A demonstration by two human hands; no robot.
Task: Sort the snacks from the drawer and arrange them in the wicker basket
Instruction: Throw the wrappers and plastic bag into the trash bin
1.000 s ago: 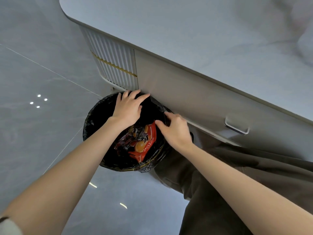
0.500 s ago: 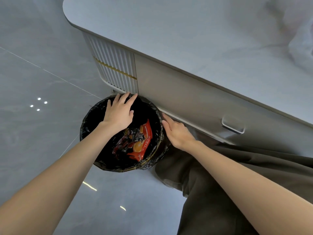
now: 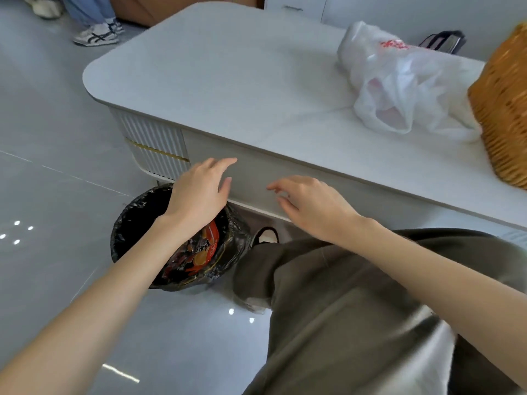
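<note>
Pulled left hand (image 3: 199, 192) and right hand (image 3: 310, 206) off the near-left bin (image 3: 128, 223), both empty, relaxed; done binning, probably opening drawer (image 3: 251, 181) next

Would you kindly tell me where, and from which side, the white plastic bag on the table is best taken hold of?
The white plastic bag lies slumped on the table, its mouth gaping toward the near edge; no handles show clearly. I would pinch the loose film at that mouth, coming from the near side with the right hand, which hovers open on that side.
</note>
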